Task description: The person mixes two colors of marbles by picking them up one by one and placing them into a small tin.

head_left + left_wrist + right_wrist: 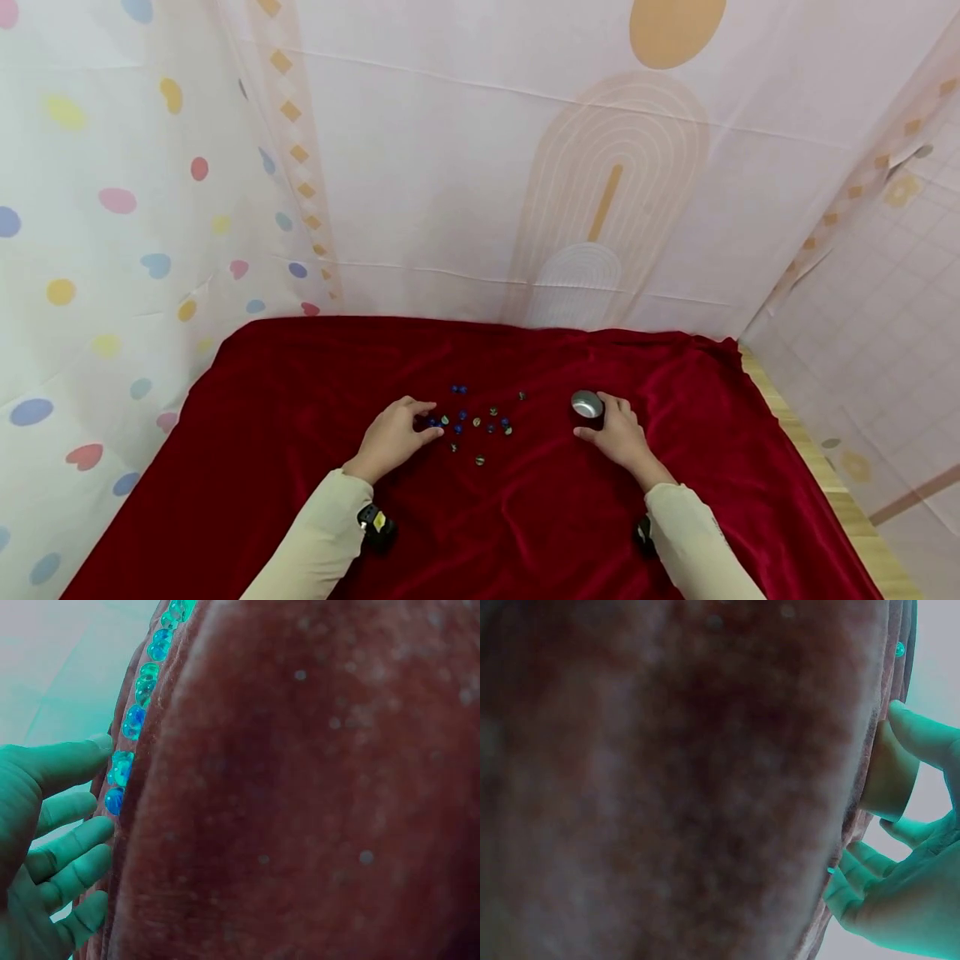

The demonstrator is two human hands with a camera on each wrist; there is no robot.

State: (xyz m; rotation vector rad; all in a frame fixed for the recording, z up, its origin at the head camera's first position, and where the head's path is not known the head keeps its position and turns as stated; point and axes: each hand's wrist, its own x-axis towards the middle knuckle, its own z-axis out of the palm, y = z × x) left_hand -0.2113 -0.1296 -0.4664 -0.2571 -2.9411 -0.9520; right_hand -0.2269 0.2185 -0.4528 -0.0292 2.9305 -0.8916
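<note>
Several glass marbles (462,414), some blue and some greenish with pale swirls, lie scattered on a dark red cloth (525,533). At the left of this group is my left hand (396,435), thumb and fingers spread apart near the closest marbles. In the left wrist view, blue and green marbles (133,722) line up just beyond the left fingertips (101,742), and no marble shows in the grasp. A small silver metal cup (587,404) stands upright to the right of the marbles. Around its right side my right hand (619,433) is spread, fingertips right at the rim and thumb apart in front.
Patterned fabric walls (420,167) close off the back and both sides of the table. A strip of pale wood (806,450) shows beyond the cloth on the right. A lone green marble (522,396) lies toward the cup.
</note>
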